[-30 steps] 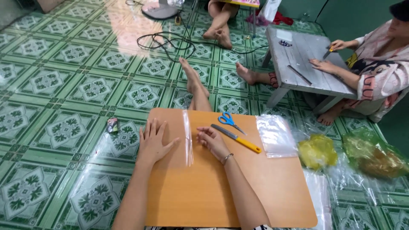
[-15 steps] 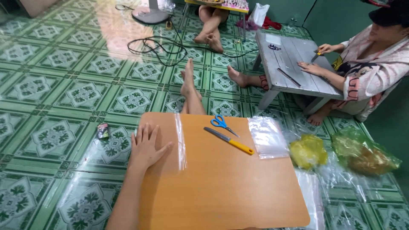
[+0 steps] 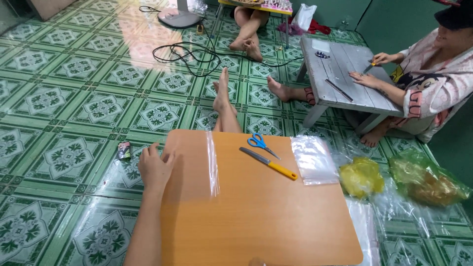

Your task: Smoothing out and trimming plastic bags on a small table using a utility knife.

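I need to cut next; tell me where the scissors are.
In the head view, the blue scissors lie on the wooden table's far edge, just beyond the yellow-handled knife, right of the clear bag.

One head-worn view looks steeply down, close over the low table (image 3: 256,216)

A home floor turned workspace. Green patterned tiles (image 3: 74,98), low wooden table (image 3: 256,216), people sitting barefoot beside a grey bench table (image 3: 345,74).
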